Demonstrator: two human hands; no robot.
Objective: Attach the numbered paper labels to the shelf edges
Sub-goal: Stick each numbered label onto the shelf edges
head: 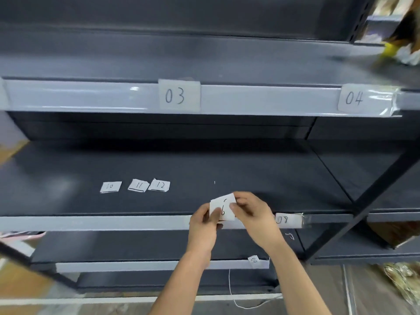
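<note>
The left hand (pixel 202 226) pinches the lower left corner of a small bundle of paper labels (pixel 223 206), thumb on the front sheet. The right hand (pixel 254 214) pinches the bundle's upper right edge with fingertips and thumb. Both hands are therefore closed on paper. The bundle looks like more than one slip, slightly fanned. The front slip shows a handwritten digit partly covered by the thumb, so its number is uncertain.

The hands hold the bundle just above the middle shelf edge (pixel 113 222), close to the left of the attached label 08 (pixel 287 220). The step in hand appears to be peeling one slip off the rest.

To do it well, slide the front slip sideways with the right thumb while the left pinch holds the others flat, so that only one comes away. Read the number before placing it. The slip should sit upright and square to the strip, level with label 08, and well apart from it, as label 03 (pixel 179 95) and label 04 (pixel 354 98) sit on the upper shelf edge (pixel 261 100).

Farther out, label 10 (pixel 110 186), label 11 (pixel 138 185) and label 12 (pixel 159 185) lie loose on the shelf surface, waiting. A small slip (pixel 253 260) sits crooked on the lower shelf edge, which shows the risk of a careless press.
</note>
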